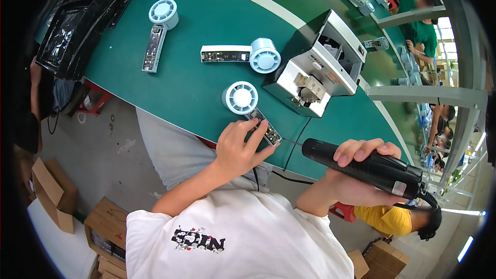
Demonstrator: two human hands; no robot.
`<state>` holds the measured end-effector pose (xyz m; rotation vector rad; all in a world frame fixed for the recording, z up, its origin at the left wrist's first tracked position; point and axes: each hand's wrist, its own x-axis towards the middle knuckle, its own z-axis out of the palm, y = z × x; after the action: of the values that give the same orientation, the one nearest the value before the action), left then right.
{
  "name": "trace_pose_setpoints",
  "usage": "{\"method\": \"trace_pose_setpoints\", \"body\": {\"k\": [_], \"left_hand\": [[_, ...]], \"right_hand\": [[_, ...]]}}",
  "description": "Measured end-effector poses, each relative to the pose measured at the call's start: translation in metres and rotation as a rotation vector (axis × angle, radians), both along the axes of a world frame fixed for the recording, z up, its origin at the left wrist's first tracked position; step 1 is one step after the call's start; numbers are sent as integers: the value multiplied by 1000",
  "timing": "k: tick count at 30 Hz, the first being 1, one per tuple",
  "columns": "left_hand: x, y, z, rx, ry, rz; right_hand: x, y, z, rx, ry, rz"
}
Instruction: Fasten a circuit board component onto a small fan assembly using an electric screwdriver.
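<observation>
A light blue handheld fan (241, 97) lies at the table's near edge, its opened handle showing a circuit board. My left hand (241, 147) grips that handle, fingertips pressed on the board side and thumb near its lower end. In my right hand (356, 175) is a black electric screwdriver (382, 172), held nearly level. Its thin bit points left at the end of the fan's handle; I cannot tell whether it touches. Two more fans with bared boards lie beyond: one fan (265, 56) in the middle, another fan (163, 12) farther left.
A black and white bench machine (318, 67) stands right of the fans, with a cable near it. A black plastic-wrapped bin (62, 41) is at the far left of the green table (191, 15). Cardboard boxes (106, 222) sit on the floor. Other people work along the right.
</observation>
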<state>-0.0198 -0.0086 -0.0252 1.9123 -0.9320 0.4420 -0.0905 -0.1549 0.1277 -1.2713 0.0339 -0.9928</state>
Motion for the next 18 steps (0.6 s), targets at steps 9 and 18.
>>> {"method": "trace_pose_setpoints", "body": {"k": [9, 18], "left_hand": [[-2, 0, -1, -1, 7, 7], [-1, -1, -2, -10, 11, 2]], "right_hand": [[4, 1, -8, 48, 6, 30], [10, 1, -21, 64, -63, 89]]}}
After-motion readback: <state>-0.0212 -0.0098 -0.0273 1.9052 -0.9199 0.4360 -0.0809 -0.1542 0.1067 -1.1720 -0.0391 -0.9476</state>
